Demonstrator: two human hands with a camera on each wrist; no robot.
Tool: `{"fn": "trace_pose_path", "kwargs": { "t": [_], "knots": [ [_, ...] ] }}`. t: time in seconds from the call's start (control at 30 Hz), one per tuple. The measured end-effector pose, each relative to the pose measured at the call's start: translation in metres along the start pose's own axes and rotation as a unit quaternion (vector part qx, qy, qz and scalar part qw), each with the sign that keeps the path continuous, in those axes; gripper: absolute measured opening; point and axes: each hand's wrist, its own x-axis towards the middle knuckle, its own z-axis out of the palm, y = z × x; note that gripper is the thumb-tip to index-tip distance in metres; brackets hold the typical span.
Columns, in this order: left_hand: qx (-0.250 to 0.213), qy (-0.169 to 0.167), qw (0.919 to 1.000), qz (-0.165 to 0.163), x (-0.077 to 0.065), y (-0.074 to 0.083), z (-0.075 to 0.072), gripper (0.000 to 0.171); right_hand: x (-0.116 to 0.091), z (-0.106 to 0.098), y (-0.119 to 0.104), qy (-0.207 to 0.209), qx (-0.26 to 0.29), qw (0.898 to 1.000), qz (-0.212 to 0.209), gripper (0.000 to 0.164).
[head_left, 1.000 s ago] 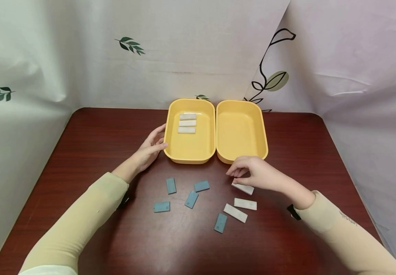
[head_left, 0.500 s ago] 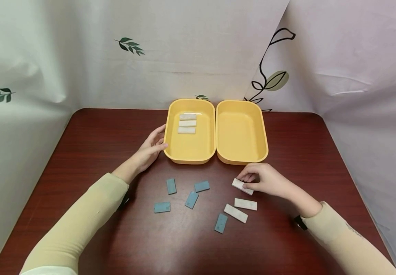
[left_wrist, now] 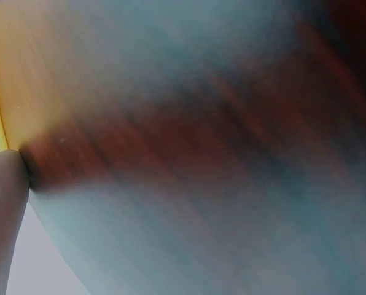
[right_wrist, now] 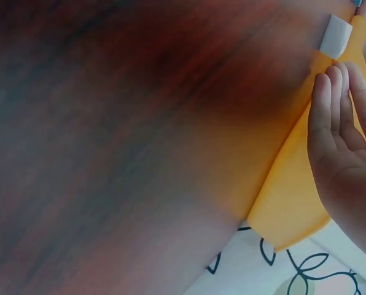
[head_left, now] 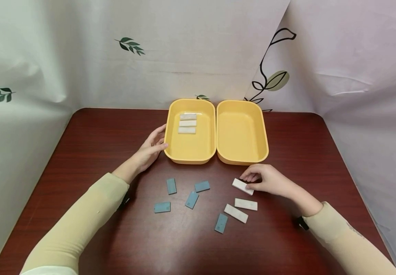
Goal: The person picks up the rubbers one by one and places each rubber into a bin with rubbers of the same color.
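Note:
In the head view my left hand (head_left: 149, 147) rests against the outer side of the left yellow tray (head_left: 191, 152), its thumb straight at the rim. Three flat white blocks (head_left: 187, 123) lie in a row inside that tray. My right hand (head_left: 268, 181) pinches a flat white block (head_left: 240, 185) in front of the right yellow tray (head_left: 240, 133), thumb on the near side and fingers at the far edge. The right wrist view shows this white block (right_wrist: 335, 37) at the tips of the fingers (right_wrist: 321, 92). The left wrist view holds only one blurred finger (left_wrist: 5, 203) against yellow.
Two more white blocks (head_left: 246, 204) lie close together nearer to me. Several small blue blocks (head_left: 171, 186) are scattered over the middle of the dark red table (head_left: 115, 130). The trays stand side by side near the back edge, before a white cloth (head_left: 191, 46) with leaf prints.
My right hand has shifted a little right and toward me, and its thumb has come onto the white block. The left hand and both trays have stayed put.

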Motion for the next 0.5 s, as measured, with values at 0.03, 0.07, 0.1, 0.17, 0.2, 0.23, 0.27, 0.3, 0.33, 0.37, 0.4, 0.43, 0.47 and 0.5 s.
{"fn": "trace_pose_path", "kwargs": {
  "t": [0.03,0.07,0.1,0.17,0.2,0.23,0.27,0.3,0.33,0.37,0.4,0.43,0.47,0.5],
  "knots": [
    [0.001,-0.001,1.0000,0.001,0.0000,0.0000,-0.0002,0.079,0.0003,0.0003,0.0007,-0.003,0.001,1.000,0.002,0.026],
    [0.002,-0.002,1.0000,0.001,0.0000,-0.0001,-0.0004,0.079,0.0006,0.0007,0.0013,-0.005,0.003,1.000,0.002,0.026],
    [0.002,-0.003,1.0000,0.002,0.0000,0.0000,-0.0004,0.079,0.0009,0.0011,0.0021,-0.007,0.004,1.000,0.004,0.026],
    [0.004,-0.004,1.0000,0.002,0.0000,0.0003,-0.0005,0.079,0.0018,0.0020,0.0035,-0.011,0.005,1.000,0.007,0.026],
    [0.005,-0.004,1.0000,0.002,-0.0001,0.0004,-0.0005,0.079,0.0022,0.0022,0.0044,-0.013,0.007,1.000,0.008,0.027],
    [0.005,-0.004,1.0000,0.001,-0.0002,0.0004,-0.0005,0.079,0.0027,0.0026,0.0052,-0.015,0.007,1.000,0.008,0.028],
    [0.006,-0.003,1.0000,0.001,-0.0002,0.0005,-0.0005,0.080,0.0032,0.0032,0.0058,-0.016,0.006,1.000,0.009,0.028],
    [0.006,-0.003,1.0000,0.001,-0.0004,0.0007,-0.0004,0.080,0.0038,0.0037,0.0064,-0.018,0.005,1.000,0.010,0.029],
    [0.007,-0.003,1.0000,0.000,-0.0006,0.0007,-0.0005,0.080,0.0043,0.0041,0.0072,-0.019,0.004,1.000,0.012,0.029],
    [0.007,-0.002,1.0000,0.000,-0.0007,0.0008,-0.0005,0.080,0.0047,0.0044,0.0080,-0.020,0.001,1.000,0.013,0.030],
    [0.006,-0.002,1.0000,-0.001,-0.0008,0.0007,-0.0006,0.080,0.0049,0.0046,0.0085,-0.022,-0.001,1.000,0.012,0.030],
    [0.006,-0.002,1.0000,-0.001,-0.0009,0.0007,-0.0006,0.080,0.0053,0.0050,0.0087,-0.023,-0.005,1.000,0.013,0.030],
    [0.005,-0.001,1.0000,-0.001,-0.0010,0.0006,-0.0007,0.079,0.0057,0.0054,0.0090,-0.024,-0.008,1.000,0.011,0.030],
    [0.005,-0.001,1.0000,-0.001,-0.0012,0.0005,-0.0006,0.079,0.0058,0.0056,0.0094,-0.025,-0.011,1.000,0.010,0.031]
  ]
}}
